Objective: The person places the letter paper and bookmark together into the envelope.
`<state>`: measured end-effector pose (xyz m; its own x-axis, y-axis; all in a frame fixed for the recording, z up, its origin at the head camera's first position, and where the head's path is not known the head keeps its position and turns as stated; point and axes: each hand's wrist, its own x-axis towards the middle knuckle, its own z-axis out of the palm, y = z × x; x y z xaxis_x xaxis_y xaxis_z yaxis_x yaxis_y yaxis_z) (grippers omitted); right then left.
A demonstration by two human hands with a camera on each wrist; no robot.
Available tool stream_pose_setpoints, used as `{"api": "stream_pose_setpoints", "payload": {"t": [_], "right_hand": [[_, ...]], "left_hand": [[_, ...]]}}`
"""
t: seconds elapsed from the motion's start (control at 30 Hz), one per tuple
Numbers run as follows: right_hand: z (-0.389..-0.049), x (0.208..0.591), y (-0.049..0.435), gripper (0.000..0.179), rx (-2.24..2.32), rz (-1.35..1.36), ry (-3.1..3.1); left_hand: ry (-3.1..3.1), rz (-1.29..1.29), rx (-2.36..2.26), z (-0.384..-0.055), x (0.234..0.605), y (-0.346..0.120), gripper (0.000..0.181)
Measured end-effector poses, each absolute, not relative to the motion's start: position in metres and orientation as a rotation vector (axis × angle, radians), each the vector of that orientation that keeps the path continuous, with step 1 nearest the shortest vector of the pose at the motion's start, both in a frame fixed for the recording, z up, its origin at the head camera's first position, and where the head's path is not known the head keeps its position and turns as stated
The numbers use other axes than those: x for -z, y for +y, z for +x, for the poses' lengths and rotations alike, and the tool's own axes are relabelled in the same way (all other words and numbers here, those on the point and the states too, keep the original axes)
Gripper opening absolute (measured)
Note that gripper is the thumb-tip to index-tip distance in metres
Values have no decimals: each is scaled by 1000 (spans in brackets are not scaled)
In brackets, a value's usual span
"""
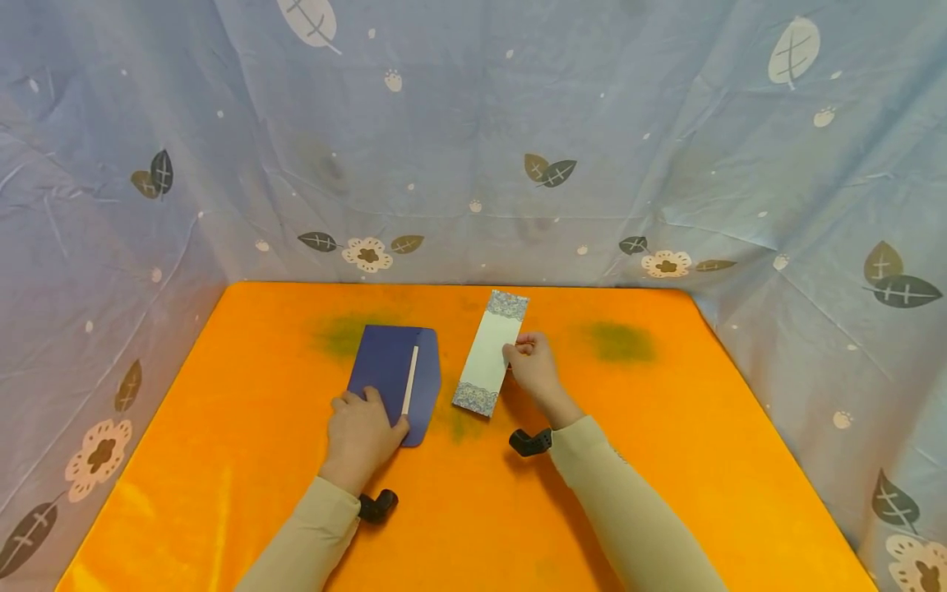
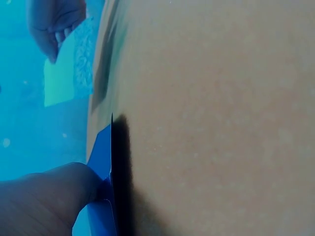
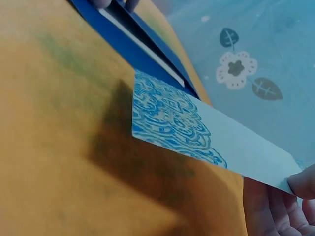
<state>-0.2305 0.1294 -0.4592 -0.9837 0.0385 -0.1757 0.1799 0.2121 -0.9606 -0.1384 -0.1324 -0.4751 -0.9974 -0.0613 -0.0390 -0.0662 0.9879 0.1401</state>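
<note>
A dark blue envelope (image 1: pixel 385 362) is near the middle left of the table, its lighter flap (image 1: pixel 427 386) folded out to the right. A narrow white strip (image 1: pixel 410 380) runs along its mouth, which gapes slightly in the right wrist view. My left hand (image 1: pixel 362 432) grips the envelope's near part, fingers over the body and thumb by the flap. To the right, my right hand (image 1: pixel 534 367) pinches the long edge of a pale card (image 1: pixel 488 349) between thumb and fingers. Blue lace-like patterns (image 3: pixel 170 118) cover both card ends. The card is tilted above the table, casting a shadow.
An orange cloth (image 1: pixel 259 460) covers the table, with greenish smudges (image 1: pixel 617 341) on it. Leaf-and-flower curtains (image 1: pixel 473 123) hang behind and at both sides. Black wrist mounts (image 1: pixel 529 442) stick out from both sleeves.
</note>
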Motion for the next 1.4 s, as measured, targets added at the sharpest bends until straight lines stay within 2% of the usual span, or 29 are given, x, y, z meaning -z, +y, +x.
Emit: {"api": "stream_pose_setpoints", "payload": {"t": [0.8,1.13,1.4], "right_hand": [[-228,466,100,28,2106,221,2169],[-228,469,93,35,2135,149,2108],[-225,472,85,32,2143,159,2095]], "left_hand": [[3139,-99,-208,-137,477,-130,88],[3135,-109,-223,-137,475,-130,88],[3120,-122,-221,-137,475,-129,88]]}}
